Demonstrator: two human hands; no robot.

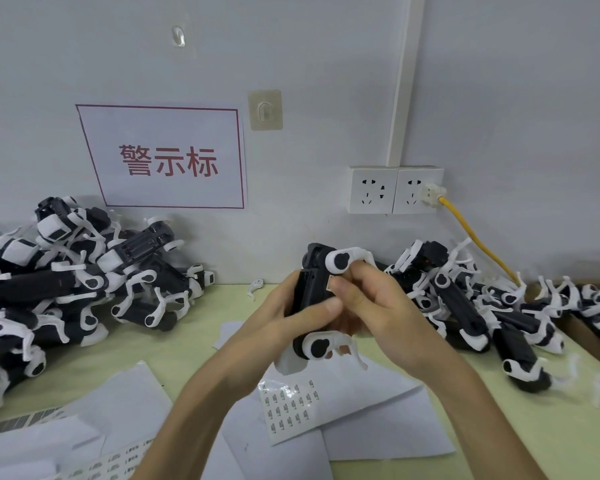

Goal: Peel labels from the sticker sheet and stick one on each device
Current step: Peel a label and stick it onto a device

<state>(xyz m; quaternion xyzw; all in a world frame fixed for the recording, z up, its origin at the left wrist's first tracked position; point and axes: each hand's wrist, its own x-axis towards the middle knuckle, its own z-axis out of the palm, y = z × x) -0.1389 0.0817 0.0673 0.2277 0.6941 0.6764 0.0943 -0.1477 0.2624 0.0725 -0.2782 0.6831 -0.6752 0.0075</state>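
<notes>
I hold one black-and-white device [314, 292] upright above the table's middle. My left hand [284, 317] grips its black body from the left, thumb across the front. My right hand [371, 306] curls round its right side, and the thumb and fingertips pinch a small label [330, 284] against the body. A sticker sheet [291, 410] with several small labels lies flat on the table just below my hands.
A heap of the same devices [84, 289] fills the left of the table, another heap [482, 299] lies at the right. Loose white backing sheets [125, 403] cover the front. On the wall are a sign [167, 157], sockets [395, 190] and a yellow cable [475, 240].
</notes>
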